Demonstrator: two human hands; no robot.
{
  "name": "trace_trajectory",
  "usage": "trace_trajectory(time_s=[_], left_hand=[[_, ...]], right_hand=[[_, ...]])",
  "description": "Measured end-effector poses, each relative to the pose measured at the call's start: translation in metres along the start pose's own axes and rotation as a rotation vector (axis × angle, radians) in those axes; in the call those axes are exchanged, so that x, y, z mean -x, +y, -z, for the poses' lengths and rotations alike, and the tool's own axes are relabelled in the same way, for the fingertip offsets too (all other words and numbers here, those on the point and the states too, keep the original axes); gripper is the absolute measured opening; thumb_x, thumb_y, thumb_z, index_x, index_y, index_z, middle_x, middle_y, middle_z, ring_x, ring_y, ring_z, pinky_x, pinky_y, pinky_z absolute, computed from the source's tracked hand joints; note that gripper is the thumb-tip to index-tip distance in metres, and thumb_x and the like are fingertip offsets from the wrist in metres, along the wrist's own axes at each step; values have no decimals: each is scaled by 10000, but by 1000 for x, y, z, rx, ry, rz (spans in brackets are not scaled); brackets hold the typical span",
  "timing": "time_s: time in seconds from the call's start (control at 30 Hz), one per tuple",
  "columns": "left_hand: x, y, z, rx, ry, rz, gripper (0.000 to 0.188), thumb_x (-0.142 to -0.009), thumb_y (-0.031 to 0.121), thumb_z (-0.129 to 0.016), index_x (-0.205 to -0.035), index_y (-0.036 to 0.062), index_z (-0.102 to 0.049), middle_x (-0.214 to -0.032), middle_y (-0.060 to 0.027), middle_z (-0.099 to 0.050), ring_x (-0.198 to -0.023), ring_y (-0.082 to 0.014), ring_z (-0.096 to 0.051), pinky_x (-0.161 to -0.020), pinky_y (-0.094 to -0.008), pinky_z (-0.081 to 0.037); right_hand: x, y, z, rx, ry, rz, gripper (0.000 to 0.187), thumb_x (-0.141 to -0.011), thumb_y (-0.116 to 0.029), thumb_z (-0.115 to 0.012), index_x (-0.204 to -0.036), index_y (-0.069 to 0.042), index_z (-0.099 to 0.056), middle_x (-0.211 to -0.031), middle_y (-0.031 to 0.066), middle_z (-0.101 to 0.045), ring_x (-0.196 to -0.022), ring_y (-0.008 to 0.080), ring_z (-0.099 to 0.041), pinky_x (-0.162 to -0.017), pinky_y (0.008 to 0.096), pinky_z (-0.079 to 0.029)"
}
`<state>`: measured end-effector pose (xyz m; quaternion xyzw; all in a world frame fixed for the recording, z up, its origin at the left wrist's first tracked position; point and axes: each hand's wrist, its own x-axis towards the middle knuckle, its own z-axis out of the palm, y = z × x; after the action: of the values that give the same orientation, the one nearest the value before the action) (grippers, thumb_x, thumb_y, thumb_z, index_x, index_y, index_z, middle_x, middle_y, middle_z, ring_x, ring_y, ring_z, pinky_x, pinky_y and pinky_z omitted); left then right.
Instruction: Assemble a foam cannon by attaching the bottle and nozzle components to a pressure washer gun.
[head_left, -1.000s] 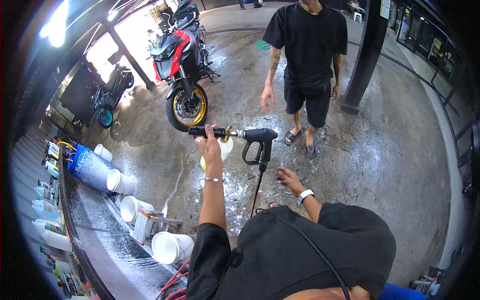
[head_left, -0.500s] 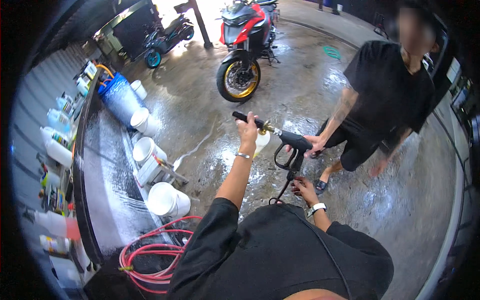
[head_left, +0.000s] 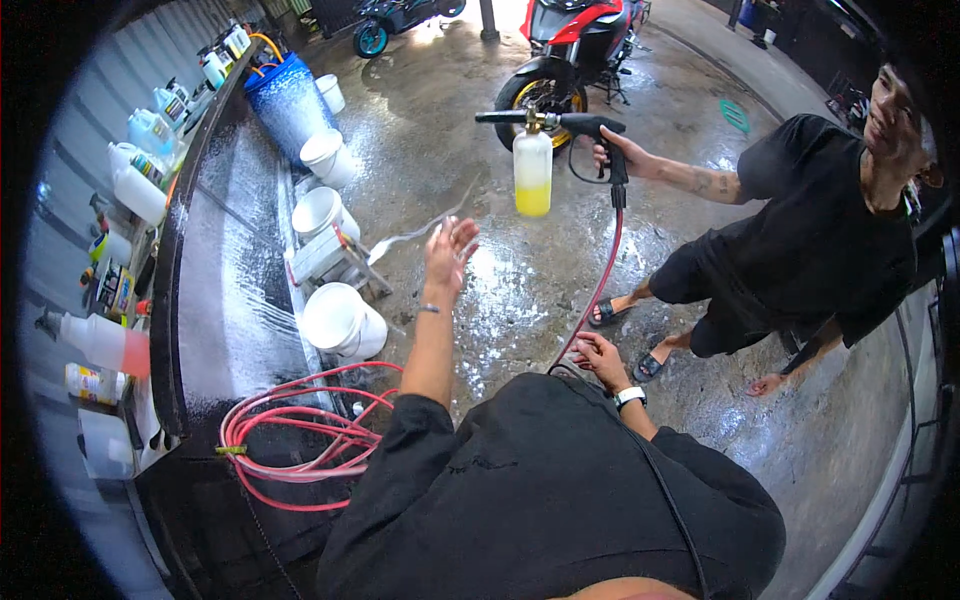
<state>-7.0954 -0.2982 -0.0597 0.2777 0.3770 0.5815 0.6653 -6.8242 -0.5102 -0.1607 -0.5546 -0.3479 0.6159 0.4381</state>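
My left hand (head_left: 450, 255) is raised in front of me, fingers spread and nothing in it. My right hand (head_left: 603, 362) is low near my body, its fingers loosely apart beside the red hose (head_left: 607, 265); whether they touch it I cannot tell. Ahead, a person in black holds a black pressure-washer spray gun (head_left: 595, 128) by its grip. Fixed to its front is a foam cannon, whose clear bottle (head_left: 533, 175) is part filled with yellow liquid. The hose runs from the gun's grip down toward my waist.
A red and black motorcycle (head_left: 575, 50) stands behind the gun. White buckets (head_left: 343, 320) and a blue barrel (head_left: 287, 105) line the left. A coiled pink-red hose (head_left: 300, 440) lies lower left, below a shelf of bottles (head_left: 140, 185). The concrete floor (head_left: 480, 330) looks wet.
My left hand has let go of the gun's front end and moved down and left. The other person has lifted the gun away, showing the bottle. My view has shifted too.
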Motion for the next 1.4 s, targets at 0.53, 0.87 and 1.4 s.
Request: trace_trajectory(time_s=[0.53, 0.87, 1.4], left_hand=[[166, -117, 84, -84, 345, 235, 299, -921, 364, -513, -1030, 86, -509, -924, -60, -614, -805, -145, -621, -687, -271, -513], [245, -242, 97, -332, 622, -37, 339, -893, 256, -571, -1149, 59, -467, -779, -58, -641, -655, -114, -612, -566, -227, -481], [437, -392, 92, -299, 1072, 661, 213, -850, 318, -562, -770, 128, -511, -607, -7, -545, -490, -152, -533, -366, -314, -389]], right_hand=[[-31, 3, 4, 158, -237, -46, 317, -919, -236, -541, -1180, -57, -521, -967, 76, -641, -747, 113, -626, -642, 229, -500], [-59, 16, 91, 308, -409, -80, 345, -872, -218, -607, -1156, -34, -540, -912, 65, -635, -746, 125, -624, -637, 231, -471], [-51, 41, 133, 389, -525, -86, 323, -889, -209, -579, -1158, -37, -532, -906, 80, -653, -731, 128, -630, -621, 242, -491]])
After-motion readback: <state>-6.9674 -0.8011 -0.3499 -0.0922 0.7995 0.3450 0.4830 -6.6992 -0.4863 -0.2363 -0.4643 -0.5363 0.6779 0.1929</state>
